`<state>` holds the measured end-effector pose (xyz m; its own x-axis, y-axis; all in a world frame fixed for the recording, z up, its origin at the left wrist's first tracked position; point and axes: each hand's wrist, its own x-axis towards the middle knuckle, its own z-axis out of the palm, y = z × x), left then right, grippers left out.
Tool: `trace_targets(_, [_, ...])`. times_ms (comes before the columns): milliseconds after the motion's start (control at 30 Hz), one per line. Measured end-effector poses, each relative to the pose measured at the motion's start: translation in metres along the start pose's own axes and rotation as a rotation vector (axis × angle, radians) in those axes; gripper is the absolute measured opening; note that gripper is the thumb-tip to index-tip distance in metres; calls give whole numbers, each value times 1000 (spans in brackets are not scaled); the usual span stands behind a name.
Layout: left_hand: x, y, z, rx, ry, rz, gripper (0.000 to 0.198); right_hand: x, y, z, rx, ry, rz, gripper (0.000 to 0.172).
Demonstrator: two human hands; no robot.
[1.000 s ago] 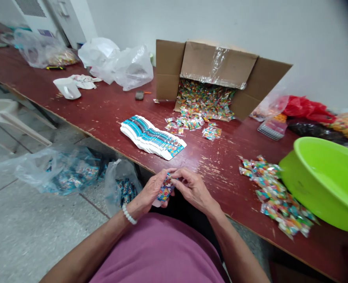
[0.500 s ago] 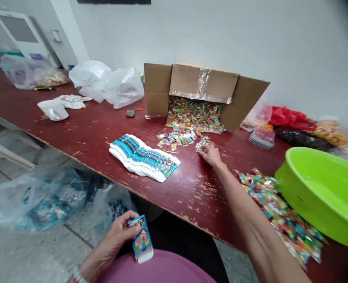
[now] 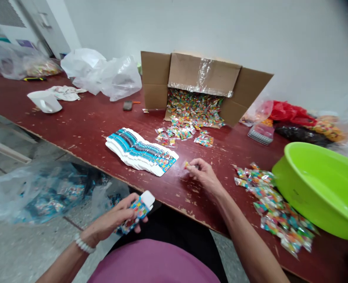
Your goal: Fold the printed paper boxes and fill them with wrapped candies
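Note:
My left hand is closed around a small blue printed candy box, held over my lap with its white end flap open and facing up to the right. Above the table's front edge, my right hand pinches a small clear candy packet, partly hidden by the fingers. A fanned row of flat blue cartons lies on the table just left of that hand. Beyond it, loose candy packets spill from a cardboard box lying on its side, filled with more packets.
A green basin stands at the right beside a pile of candy packets. White plastic bags, a white mug and a cloth are at the back left. Bags of blue boxes sit below the table's edge.
My right hand has drawn back from the loose packets toward me, carrying a candy packet. My left hand has turned the candy box so its open end points up.

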<state>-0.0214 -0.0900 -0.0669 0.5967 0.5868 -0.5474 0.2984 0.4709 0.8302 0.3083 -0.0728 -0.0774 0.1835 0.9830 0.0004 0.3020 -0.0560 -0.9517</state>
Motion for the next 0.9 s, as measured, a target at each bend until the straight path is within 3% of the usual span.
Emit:
trace_targets(100, [7, 14, 24, -31, 2, 123, 30, -40, -31, 28, 247, -227, 33, 26])
trace_targets(200, [8, 21, 42, -45, -47, 183, 28, -66, -54, 43, 112, -342, -89, 14])
trace_targets(300, [5, 22, 51, -29, -71, 226, 25, -75, -63, 47, -13, -343, -214, 14])
trace_targets(433, [2, 20, 58, -100, -21, 283, 29, -75, -62, 46, 82, -398, -182, 26])
trace_targets(633, [3, 14, 63, -335, 36, 294, 42, -72, -55, 50, 158, -146, -74, 22])
trace_targets(767, [4, 12, 66, -410, 55, 318, 52, -76, -52, 59, 284, -253, 33, 30])
trace_targets(900, [2, 14, 69, -360, 55, 324, 50, -82, -56, 67, 210, -274, 80, 34])
